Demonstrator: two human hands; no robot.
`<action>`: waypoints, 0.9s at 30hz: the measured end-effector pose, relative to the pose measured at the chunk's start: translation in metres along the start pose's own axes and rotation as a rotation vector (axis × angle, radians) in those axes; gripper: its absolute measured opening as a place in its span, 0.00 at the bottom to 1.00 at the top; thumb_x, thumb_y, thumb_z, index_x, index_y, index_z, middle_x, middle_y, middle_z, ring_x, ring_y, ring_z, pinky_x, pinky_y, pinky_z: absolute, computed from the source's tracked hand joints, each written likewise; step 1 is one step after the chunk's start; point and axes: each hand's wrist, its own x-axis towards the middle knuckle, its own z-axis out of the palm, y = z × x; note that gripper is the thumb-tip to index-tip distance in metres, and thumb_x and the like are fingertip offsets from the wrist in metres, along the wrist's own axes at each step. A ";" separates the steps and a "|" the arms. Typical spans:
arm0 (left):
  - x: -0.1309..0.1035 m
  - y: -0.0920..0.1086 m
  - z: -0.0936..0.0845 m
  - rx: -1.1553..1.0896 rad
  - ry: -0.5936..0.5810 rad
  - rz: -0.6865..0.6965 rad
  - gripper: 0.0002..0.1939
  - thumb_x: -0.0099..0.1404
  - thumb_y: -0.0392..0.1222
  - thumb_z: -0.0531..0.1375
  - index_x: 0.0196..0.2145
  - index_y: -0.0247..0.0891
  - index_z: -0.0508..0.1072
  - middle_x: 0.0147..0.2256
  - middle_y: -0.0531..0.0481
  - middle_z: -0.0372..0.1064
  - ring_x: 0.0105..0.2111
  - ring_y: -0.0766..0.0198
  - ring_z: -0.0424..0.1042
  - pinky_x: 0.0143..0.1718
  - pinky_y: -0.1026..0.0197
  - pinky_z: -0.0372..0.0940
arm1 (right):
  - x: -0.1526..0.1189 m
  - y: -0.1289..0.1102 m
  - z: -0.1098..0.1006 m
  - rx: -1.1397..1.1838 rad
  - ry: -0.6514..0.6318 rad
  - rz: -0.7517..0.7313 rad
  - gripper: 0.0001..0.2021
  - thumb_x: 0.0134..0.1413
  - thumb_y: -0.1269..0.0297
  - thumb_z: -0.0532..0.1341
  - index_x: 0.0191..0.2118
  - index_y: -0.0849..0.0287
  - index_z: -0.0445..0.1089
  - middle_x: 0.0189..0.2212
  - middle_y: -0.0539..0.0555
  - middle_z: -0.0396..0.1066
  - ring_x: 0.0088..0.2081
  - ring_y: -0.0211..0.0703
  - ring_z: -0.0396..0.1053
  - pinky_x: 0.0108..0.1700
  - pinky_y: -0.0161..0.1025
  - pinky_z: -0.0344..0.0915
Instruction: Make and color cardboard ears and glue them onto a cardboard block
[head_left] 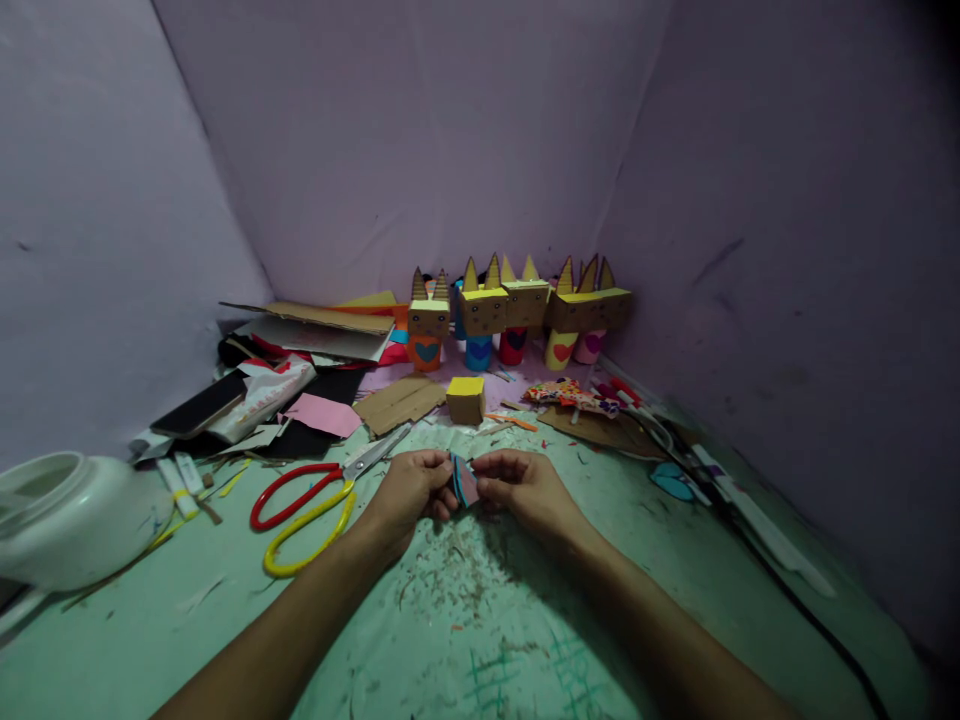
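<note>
A small blue and pinkish piece is held between my two hands over the green tabletop. My left hand pinches its left edge with thumb and forefinger. On its right side, the fingers of my right hand are closed on it. Scissors with one red and one yellow handle lie open-handled just left of my left hand. Beyond my hands stands a small cardboard box with a yellow top, beside a flat cardboard piece.
Several cardboard animal figures stand along the back wall. Paper and cardboard scraps pile up at the left, near a white pot. A black cable and a white strip run along the right. Small clippings litter the tabletop.
</note>
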 end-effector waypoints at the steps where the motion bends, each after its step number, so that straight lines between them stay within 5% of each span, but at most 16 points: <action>1: 0.000 0.000 0.001 0.010 0.022 0.002 0.05 0.52 0.37 0.60 0.24 0.31 0.69 0.15 0.53 0.65 0.12 0.73 0.61 0.12 0.72 0.56 | 0.000 -0.001 0.000 -0.002 0.001 0.002 0.10 0.25 0.74 0.65 0.24 0.63 0.73 0.16 0.48 0.70 0.16 0.33 0.63 0.18 0.32 0.60; 11: 0.006 -0.002 -0.003 0.120 0.153 -0.003 0.05 0.52 0.35 0.56 0.20 0.33 0.67 0.08 0.56 0.59 0.06 0.73 0.54 0.07 0.71 0.48 | 0.005 -0.013 -0.021 -0.065 0.191 -0.074 0.10 0.28 0.73 0.66 0.26 0.62 0.74 0.17 0.47 0.71 0.20 0.34 0.65 0.25 0.33 0.63; 19: 0.000 0.003 -0.002 0.105 0.209 0.118 0.13 0.49 0.40 0.60 0.34 0.33 0.68 0.11 0.61 0.58 0.09 0.73 0.54 0.10 0.71 0.49 | 0.002 -0.010 -0.016 -0.073 0.187 -0.090 0.10 0.28 0.70 0.67 0.26 0.63 0.74 0.20 0.51 0.73 0.22 0.38 0.68 0.26 0.35 0.65; 23: -0.008 0.010 0.003 0.082 0.112 0.113 0.15 0.48 0.46 0.62 0.30 0.32 0.71 0.10 0.60 0.57 0.10 0.74 0.50 0.11 0.71 0.45 | -0.001 -0.007 -0.007 -0.078 0.180 -0.118 0.09 0.29 0.70 0.67 0.25 0.62 0.73 0.21 0.52 0.73 0.24 0.39 0.69 0.28 0.36 0.65; 27: -0.013 0.013 0.008 0.058 0.019 0.108 0.08 0.42 0.40 0.63 0.19 0.31 0.72 0.16 0.53 0.64 0.17 0.73 0.58 0.18 0.70 0.52 | -0.010 -0.002 0.001 -0.130 0.070 -0.133 0.08 0.35 0.67 0.65 0.28 0.61 0.72 0.21 0.52 0.72 0.23 0.41 0.69 0.25 0.37 0.66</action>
